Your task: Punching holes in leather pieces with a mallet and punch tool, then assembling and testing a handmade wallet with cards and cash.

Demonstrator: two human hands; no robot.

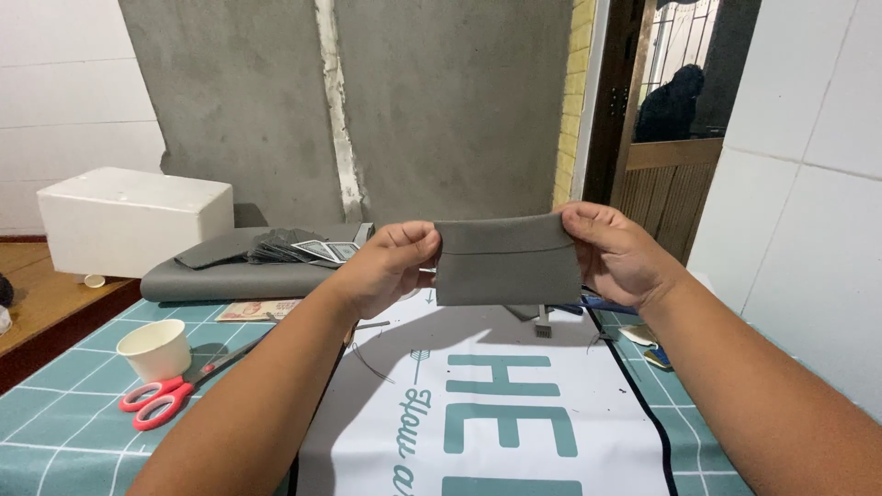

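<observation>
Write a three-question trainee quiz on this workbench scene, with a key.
1. True or false: both hands hold the grey piece up off the table.
2. Which lies beside the paper cup? A) red-handled scissors B) a hammer C) a tape roll
3. What white thing stands at the far left?

Key:
1. True: left hand and right hand pinch the folded grey piece at its ends.
2. A: scissors beside the cup.
3. A white foam box.

Scissors point(170, 397) on counter point(55, 432), just right of paper cup point(154, 349); foam box point(133, 220) far left behind; folded fabric point(508, 260) held between both hands, above counter's printed sheet point(514, 404).
</observation>
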